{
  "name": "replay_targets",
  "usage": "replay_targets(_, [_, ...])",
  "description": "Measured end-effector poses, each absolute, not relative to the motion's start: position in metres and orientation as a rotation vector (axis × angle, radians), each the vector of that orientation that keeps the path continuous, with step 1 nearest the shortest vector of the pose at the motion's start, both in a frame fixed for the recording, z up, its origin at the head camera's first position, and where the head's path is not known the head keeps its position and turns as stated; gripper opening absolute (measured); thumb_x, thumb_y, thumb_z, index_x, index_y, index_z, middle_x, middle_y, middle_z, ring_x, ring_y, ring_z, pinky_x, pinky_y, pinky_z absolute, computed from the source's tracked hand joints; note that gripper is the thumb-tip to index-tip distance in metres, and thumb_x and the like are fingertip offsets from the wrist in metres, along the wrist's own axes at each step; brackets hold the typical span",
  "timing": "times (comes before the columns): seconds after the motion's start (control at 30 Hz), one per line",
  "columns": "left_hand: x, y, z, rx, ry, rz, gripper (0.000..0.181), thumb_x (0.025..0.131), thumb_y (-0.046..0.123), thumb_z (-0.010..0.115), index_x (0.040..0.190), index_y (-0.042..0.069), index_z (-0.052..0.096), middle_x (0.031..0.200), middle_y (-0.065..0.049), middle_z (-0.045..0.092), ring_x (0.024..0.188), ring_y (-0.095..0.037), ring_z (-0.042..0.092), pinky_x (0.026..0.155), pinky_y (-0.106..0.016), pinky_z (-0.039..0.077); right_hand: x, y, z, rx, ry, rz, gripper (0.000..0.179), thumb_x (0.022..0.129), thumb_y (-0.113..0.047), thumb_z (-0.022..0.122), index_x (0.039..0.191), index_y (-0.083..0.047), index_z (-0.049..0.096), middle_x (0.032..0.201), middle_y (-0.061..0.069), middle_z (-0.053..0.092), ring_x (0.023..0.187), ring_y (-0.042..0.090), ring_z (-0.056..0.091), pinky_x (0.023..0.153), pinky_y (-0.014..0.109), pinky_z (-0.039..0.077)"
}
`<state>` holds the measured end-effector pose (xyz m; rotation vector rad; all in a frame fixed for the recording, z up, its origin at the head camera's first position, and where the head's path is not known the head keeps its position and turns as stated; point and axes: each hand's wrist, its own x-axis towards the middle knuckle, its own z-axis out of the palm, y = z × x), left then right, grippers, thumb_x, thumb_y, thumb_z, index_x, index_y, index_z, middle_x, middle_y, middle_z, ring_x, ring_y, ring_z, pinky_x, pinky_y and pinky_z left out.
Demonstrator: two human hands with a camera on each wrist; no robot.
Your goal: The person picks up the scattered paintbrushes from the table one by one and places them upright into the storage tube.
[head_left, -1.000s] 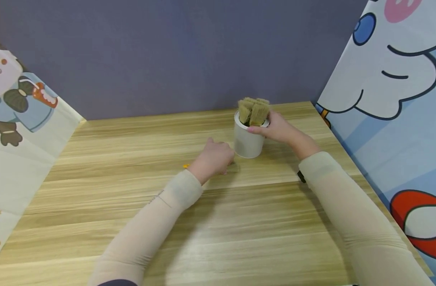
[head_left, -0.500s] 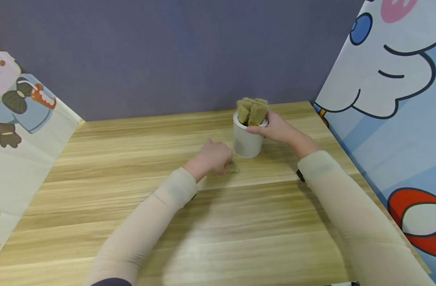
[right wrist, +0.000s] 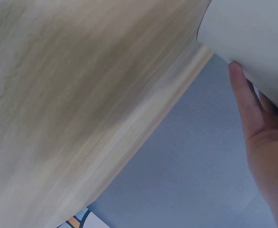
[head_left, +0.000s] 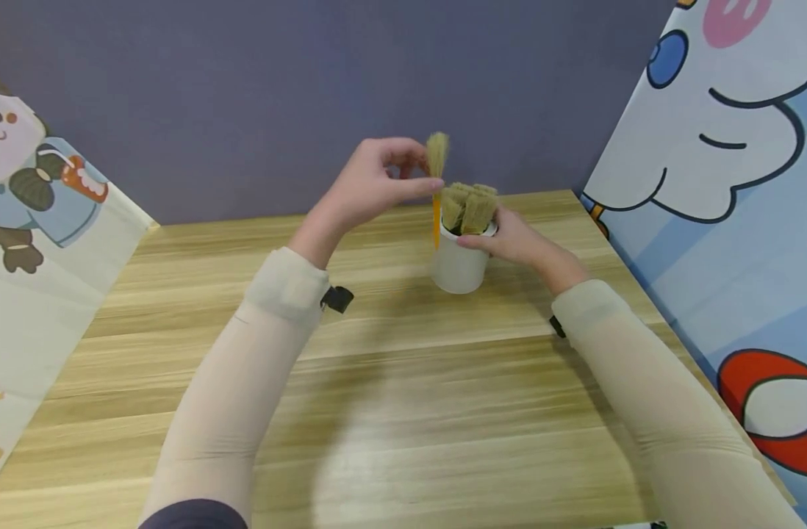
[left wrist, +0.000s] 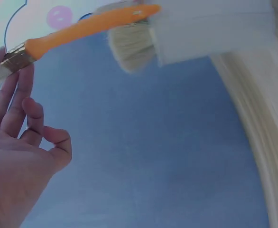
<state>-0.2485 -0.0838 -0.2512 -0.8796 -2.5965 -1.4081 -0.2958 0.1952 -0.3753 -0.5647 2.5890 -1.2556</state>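
Note:
Between the thumb and fingers of my left hand (head_left: 377, 180) a paintbrush (head_left: 436, 158) is pinched, upright with its bristles up. Its orange handle (left wrist: 89, 26) points down beside the near-left rim of a white pot (head_left: 458, 264); from the head view I cannot tell whether it touches. In the left wrist view the hand holds it by the metal band, with the other fingers curled. Several brushes stand in the pot, their tan bristles (head_left: 470, 209) showing above the rim. My right hand (head_left: 519, 239) grips the pot's right side, thumb on the rim, fingers partly hidden behind.
The pot stands on a wood-grain table (head_left: 403, 419) towards its back edge. A dark grey-blue panel (head_left: 298, 110) rises behind. Printed cartoon panels (head_left: 727, 257) flank the table at left and right.
My left hand has risen from the table with the paintbrush, which lay flat there and now stands upright by the pot. My right hand and the pot have stayed in place.

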Motion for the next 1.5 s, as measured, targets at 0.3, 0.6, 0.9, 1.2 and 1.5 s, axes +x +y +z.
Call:
replay_targets(0.3, [-0.263, -0.063, -0.254, -0.899, -2.557, -1.536, 0.024, 0.098, 0.030, 0.079, 0.118, 0.017, 0.076, 0.121, 0.001, 0.073, 0.093, -0.019, 0.053, 0.082, -0.032, 0.046, -0.297, 0.197, -0.377, -0.577, 2.535, -1.291, 0.087, 0.097, -0.047, 0.077, 0.165, -0.015, 0.031, 0.159, 0.016, 0.049, 0.143, 0.038, 0.053, 0.113, 0.060, 0.047])
replay_targets(0.6, [-0.268, -0.052, -0.242, -0.903, -2.505, -1.567, 0.026, 0.097, 0.030, 0.080, 0.118, 0.016, 0.075, 0.125, 0.001, 0.073, 0.100, -0.018, 0.057, 0.091, -0.032, 0.049, -0.300, 0.199, -0.375, -0.600, 2.527, -1.313, 0.084, 0.098, -0.044, 0.077, 0.164, -0.015, 0.034, 0.160, 0.015, 0.050, 0.146, 0.038, 0.051, 0.118, 0.061, 0.044])
replay_targets(0.9, [-0.273, -0.050, -0.256, -0.909, -2.661, -1.435, 0.032, 0.102, 0.030, 0.074, 0.131, 0.017, 0.072, 0.113, -0.002, 0.068, 0.094, -0.017, 0.049, 0.085, -0.030, 0.041, -0.296, 0.196, -0.373, -0.579, 2.552, -1.264, 0.088, 0.097, -0.047, 0.076, 0.165, -0.013, 0.031, 0.163, 0.017, 0.047, 0.149, 0.039, 0.047, 0.121, 0.062, 0.040])
replay_targets(1.2, [-0.280, -0.049, -0.275, -0.918, -2.795, -1.231, 0.031, 0.108, 0.031, 0.064, 0.134, 0.014, 0.066, 0.127, -0.005, 0.069, 0.081, -0.020, 0.045, 0.074, -0.031, 0.038, -0.294, 0.197, -0.376, -0.587, 2.566, -1.272, 0.090, 0.097, -0.048, 0.076, 0.167, -0.015, 0.028, 0.160, 0.018, 0.049, 0.140, 0.037, 0.054, 0.111, 0.059, 0.048])
replay_targets(1.5, [-0.281, -0.038, -0.288, -0.956, -2.831, -1.120, 0.034, 0.107, 0.031, 0.065, 0.138, 0.017, 0.062, 0.127, -0.002, 0.071, 0.074, -0.017, 0.050, 0.074, -0.032, 0.045, -0.297, 0.197, -0.377, -0.587, 2.563, -1.248, 0.088, 0.100, -0.048, 0.072, 0.168, -0.016, 0.026, 0.160, 0.019, 0.049, 0.132, 0.040, 0.060, 0.099, 0.055, 0.054])
